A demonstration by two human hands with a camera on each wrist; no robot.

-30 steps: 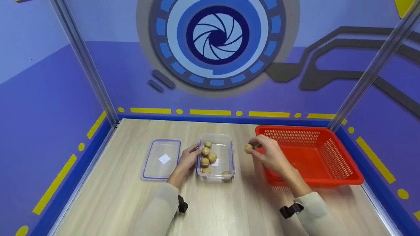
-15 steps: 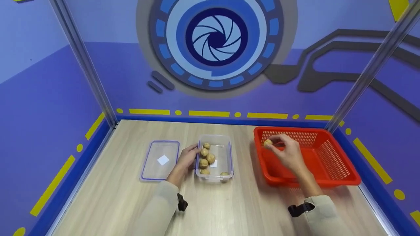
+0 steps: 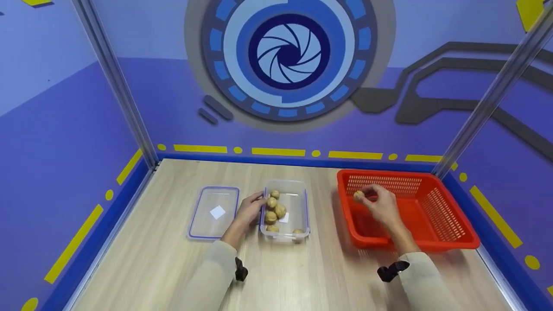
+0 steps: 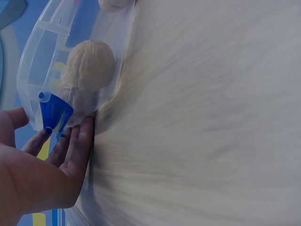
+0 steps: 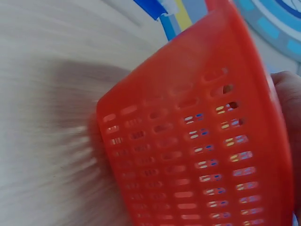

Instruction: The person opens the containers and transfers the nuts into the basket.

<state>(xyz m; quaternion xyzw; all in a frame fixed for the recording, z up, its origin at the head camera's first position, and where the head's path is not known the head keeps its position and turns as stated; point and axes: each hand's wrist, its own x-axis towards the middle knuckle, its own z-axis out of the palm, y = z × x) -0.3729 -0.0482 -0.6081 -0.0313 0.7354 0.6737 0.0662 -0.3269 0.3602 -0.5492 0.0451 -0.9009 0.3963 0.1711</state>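
My right hand [image 3: 383, 207] pinches a walnut [image 3: 358, 195] between thumb and fingertips above the left part of a red plastic basket [image 3: 453, 242]. The right wrist view shows the basket's slotted wall [image 5: 188, 155], with most of that hand hidden behind it. A clear plastic container [image 3: 296, 203] with a purple seal stands in the middle, without its lid. Several walnuts [image 3: 280, 211] lie along its left side, and another walnut [image 3: 298, 232] sits at its near right corner. My left hand [image 3: 249, 209] rests against its left wall; in the left wrist view the fingers [image 4: 80, 146] extend beside a blue clip [image 4: 55, 112].
The clear lid [image 3: 203, 220], with a purple seal and a white square label, lies flat left of the container. Patterned blue panels [image 3: 164, 99] and metal posts [image 3: 123, 86] enclose the wooden table [image 3: 285, 276] at the back and sides.
My right hand has carried the walnut rightward from beside the basket to over its inside, and has stayed there for the last half second. The left hand keeps its place at the container.
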